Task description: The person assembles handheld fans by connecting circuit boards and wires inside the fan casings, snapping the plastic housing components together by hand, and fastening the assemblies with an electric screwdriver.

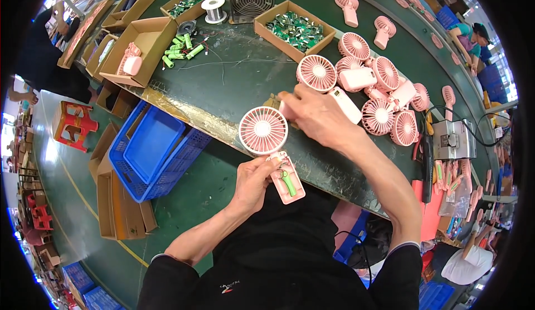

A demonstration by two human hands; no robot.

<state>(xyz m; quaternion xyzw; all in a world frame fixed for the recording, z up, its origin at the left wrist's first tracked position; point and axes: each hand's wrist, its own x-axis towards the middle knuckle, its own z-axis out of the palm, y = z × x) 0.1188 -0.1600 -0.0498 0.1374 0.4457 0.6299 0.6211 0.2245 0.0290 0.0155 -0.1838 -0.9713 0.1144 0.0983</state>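
Observation:
My left hand (252,183) is closed round the neck of a pink handheld fan (263,130), held in front of the bench edge. The fan's handle (287,179) is uncovered, with a green battery (288,183) and thin wires inside. Above the bench, my right hand (320,115) is closed with its fingers curled. A pink bit shows at its fingertips, mostly hidden, so its kind is unclear. A small brownish lump (272,101) lies beside those fingers. Just past the right hand, another pink fan (317,73) lies face up beside a pile of pink fans (384,95).
Green circuit boards fill a cardboard box (295,30) at the back. Loose green batteries (181,49) and a solder wire spool (214,10) lie left of it. Blue crates (153,148) stand below the bench's left edge. A metal-cased box with cables (452,140) stands at right.

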